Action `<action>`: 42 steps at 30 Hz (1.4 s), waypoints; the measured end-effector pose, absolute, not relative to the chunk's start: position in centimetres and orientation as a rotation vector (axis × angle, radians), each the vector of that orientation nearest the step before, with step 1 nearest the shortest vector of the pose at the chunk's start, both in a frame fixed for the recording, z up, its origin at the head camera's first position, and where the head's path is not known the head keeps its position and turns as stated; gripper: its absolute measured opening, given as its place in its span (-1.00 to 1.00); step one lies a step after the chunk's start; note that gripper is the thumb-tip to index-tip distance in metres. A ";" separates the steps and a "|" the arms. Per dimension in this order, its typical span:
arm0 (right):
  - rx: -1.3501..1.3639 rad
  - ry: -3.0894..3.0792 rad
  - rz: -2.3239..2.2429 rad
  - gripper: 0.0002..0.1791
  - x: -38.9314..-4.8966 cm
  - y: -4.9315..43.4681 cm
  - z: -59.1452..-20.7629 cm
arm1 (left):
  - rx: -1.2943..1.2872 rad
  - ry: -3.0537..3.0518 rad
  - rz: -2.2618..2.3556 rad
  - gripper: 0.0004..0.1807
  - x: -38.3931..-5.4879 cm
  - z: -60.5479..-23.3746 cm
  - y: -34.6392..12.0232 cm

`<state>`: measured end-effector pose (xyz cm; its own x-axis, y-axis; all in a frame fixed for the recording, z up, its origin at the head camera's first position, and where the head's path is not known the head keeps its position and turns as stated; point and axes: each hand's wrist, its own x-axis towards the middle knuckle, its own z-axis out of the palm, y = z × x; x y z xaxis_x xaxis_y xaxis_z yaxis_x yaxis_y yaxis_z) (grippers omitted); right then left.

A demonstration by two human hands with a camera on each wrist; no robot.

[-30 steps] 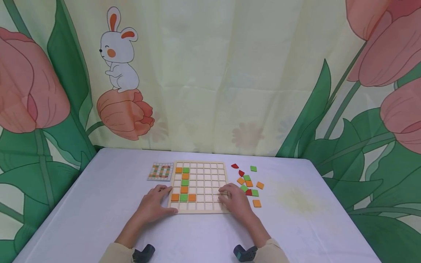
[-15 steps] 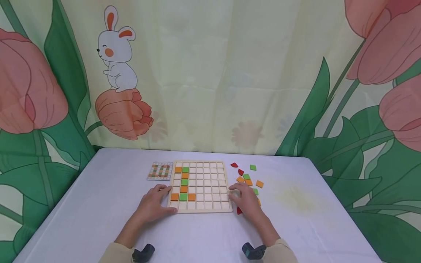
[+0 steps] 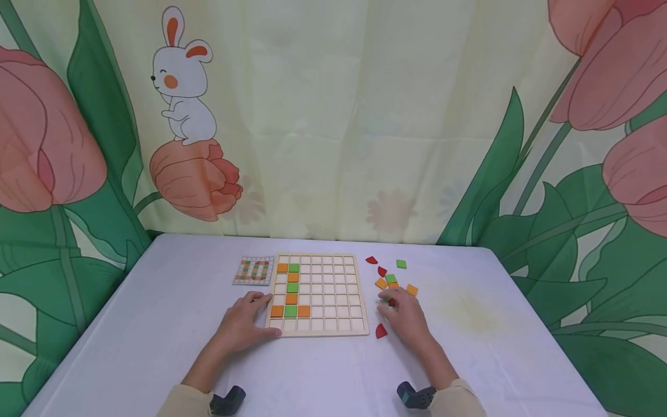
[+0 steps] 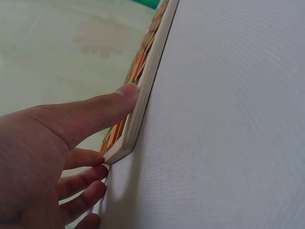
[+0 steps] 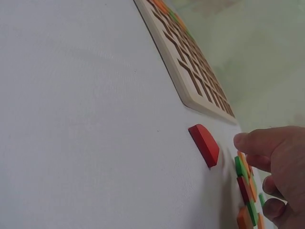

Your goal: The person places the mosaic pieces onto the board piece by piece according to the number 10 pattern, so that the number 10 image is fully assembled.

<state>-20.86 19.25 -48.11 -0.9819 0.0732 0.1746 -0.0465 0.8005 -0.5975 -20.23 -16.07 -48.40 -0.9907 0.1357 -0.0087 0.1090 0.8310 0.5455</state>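
My left hand point(image 3: 241, 325) rests at the near left corner of a wooden grid board point(image 3: 333, 333). Its thumb point(image 4: 114, 102) lies along the front rim, and the fingers touch the left side. Orange and green square tiles point(image 3: 291, 299) fill some cells on the board's left part. Right of the board, my right hand point(image 3: 407, 319) hovers over loose tiles, thumb and fingers apart with nothing seen between them. Under it, green, orange and red pieces are partly hidden. A red rounded wedge piece point(image 5: 205, 144) lies alone on the cloth between the board's corner and this hand.
A small pattern card point(image 3: 253, 270) lies left of the board's far corner. More loose pieces, including a red wedge point(image 3: 372, 260), a green tile point(image 3: 401, 264) and an orange tile point(image 3: 412, 289), lie beyond the right hand. A white cloth point(image 3: 500, 341) covers the table.
My right hand has moved right, off the board's right edge and over the loose tiles. The lone red wedge near the board's front right corner has come into view. My left hand has stayed.
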 end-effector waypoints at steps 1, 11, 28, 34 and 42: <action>-0.021 -2.803 0.936 -0.73 -20.8 19.4 -48.0 | 0.199 2.961 0.879 0.00 -20.2 -48.4 -16.1; -0.044 -2.851 0.965 -0.73 -19.3 20.7 -47.5 | 0.177 2.969 0.886 -0.01 -20.1 -48.1 -16.0; 0.182 -2.965 1.013 -0.65 -17.5 20.9 -48.0 | 0.183 2.969 0.885 -0.01 -19.8 -48.0 -16.0; 0.275 -2.969 0.967 -0.67 -17.5 21.0 -48.0 | 0.183 2.965 0.886 -0.01 -19.9 -48.2 -15.9; 0.261 -2.944 0.943 -0.72 -17.6 20.9 -48.3 | 0.170 2.967 0.890 -0.01 -20.0 -48.4 -15.8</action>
